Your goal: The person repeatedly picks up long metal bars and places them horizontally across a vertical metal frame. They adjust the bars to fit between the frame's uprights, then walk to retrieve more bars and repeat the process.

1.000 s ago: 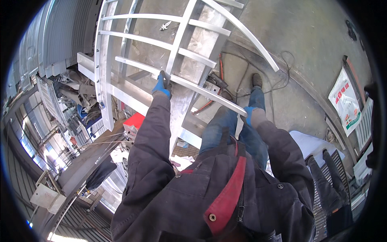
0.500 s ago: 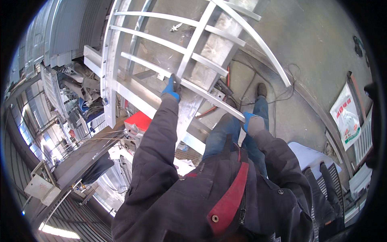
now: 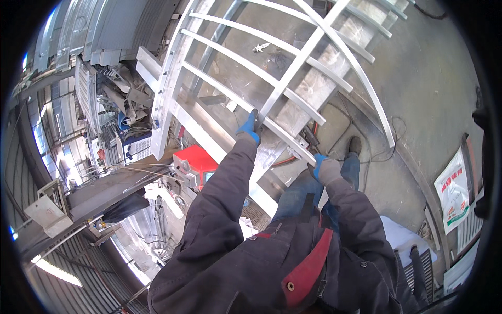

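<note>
Slim silvery metal bar (image 3: 287,139), slanting down rightward, beside similar bars (image 3: 230,53).

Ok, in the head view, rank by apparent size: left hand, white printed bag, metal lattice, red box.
Largest to smallest, as they look:
1. Metal lattice
2. White printed bag
3. Red box, partly covered
4. Left hand

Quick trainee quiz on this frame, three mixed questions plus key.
1. True or false: the red-topped box shows to the left of the left sleeve.
2. What is the right hand on?
A) a drill
B) a metal bar
C) a cup
3. Fill in: the left hand wears a glove that is partly ___.

Key: 1 true; 2 B; 3 blue.
</note>
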A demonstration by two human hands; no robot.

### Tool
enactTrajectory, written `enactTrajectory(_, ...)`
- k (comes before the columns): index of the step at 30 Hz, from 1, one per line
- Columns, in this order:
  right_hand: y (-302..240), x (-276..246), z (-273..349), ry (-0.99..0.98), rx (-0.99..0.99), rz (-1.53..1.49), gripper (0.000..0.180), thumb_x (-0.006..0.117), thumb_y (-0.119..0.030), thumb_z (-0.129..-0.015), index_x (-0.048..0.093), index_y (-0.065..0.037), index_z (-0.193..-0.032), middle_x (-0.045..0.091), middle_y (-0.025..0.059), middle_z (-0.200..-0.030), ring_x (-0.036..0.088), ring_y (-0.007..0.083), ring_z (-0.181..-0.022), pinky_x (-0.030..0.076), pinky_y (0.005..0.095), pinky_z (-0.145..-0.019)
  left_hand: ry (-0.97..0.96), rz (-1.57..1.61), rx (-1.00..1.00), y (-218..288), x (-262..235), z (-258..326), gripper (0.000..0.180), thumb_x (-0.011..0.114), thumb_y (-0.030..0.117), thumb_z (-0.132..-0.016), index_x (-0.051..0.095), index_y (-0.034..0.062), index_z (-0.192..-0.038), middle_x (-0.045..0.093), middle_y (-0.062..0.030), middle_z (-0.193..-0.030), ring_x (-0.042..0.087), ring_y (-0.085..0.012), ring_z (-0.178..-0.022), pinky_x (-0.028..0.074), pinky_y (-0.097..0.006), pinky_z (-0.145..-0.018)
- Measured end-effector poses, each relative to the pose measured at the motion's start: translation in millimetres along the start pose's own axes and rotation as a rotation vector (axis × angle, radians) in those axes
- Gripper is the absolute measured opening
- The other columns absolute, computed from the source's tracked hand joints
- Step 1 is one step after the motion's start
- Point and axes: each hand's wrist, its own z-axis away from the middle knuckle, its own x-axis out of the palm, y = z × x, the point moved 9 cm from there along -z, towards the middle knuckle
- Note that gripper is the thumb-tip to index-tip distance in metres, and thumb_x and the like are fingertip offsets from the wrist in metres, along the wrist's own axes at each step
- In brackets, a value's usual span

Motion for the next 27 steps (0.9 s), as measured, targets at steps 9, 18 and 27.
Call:
enactTrajectory(9,-10,3,-19,-0.049,-0.010,-0.091,0.052,0.061,-0.054,-0.092,0.067,-0.009,-0.117,0.072,0.0232,-0.107,0.071,0.0395,-0.098,0.055,0.0496,-0.085,0.047,0.052,0.024,-3,-10,-3,0.027,0.080,0.030,-0.087,0.071,0.0205,-0.111,0.061,-0.0034,-0.093,0.054,-0.0142,-0.077,0.049,-0.028,-0.062)
enactTrajectory(18,-65,-12,-59,-0.041,-0.047,-0.043,0.052,0.062,-0.052,-0.092,0.067,-0.008,-0.118,0.073,0.0229,-0.105,0.071,0.0401,-0.098,0.055,0.0483,-0.086,0.002,-0.008,-0.080,-13,-22,-13,0.076,0.066,-0.002,-0.089,0.042,0.0231,-0.157,0.064,-0.0092,-0.101,0.061,-0.0204,-0.086,0.051,-0.027,-0.080)
enactTrajectory(27,-79,-3,-69,-0.023,0.090,-0.120,0.063,0.065,-0.058,-0.089,0.066,-0.004,-0.121,0.072,0.0252,-0.106,0.071,0.0415,-0.099,0.055,0.0497,-0.088,-0.160,-0.711,0.376,30,8,50,0.097,0.067,-0.003,-0.079,0.026,0.0213,-0.163,0.066,-0.0205,-0.129,0.066,-0.0354,-0.114,0.050,-0.040,-0.099)
